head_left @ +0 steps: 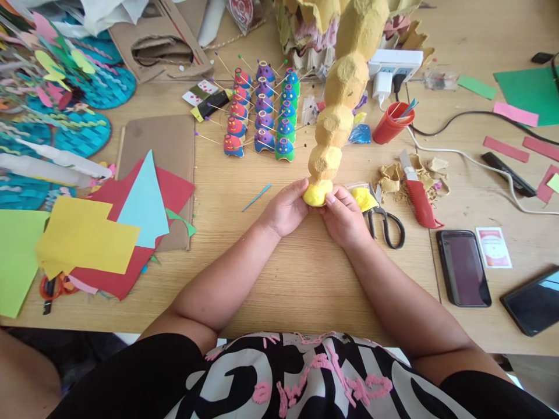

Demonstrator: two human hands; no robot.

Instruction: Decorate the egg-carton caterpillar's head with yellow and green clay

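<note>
A long strip of yellow-tan egg-carton cups [334, 122] stretches away from me across the table. Its nearest cup is covered in bright yellow clay [317, 194]. My left hand [286, 208] grips that cup from the left, thumb on its side. From the right, my right hand [346, 216] pinches the same end with the thumb near its lower edge. Just beyond my right fingers lies a packet of yellow clay [364, 199], beside black-handled scissors [386, 224]. A thin blue stick [257, 198] rests on the table left of my left hand.
Rows of painted caterpillars [264, 110] with stick feelers stand ahead. Colored paper [87, 238] and cardboard [157, 134] lie left. To the right are a red utility knife [419, 198], an orange cup [393, 123], a power strip [395, 61], cables and two phones [463, 267].
</note>
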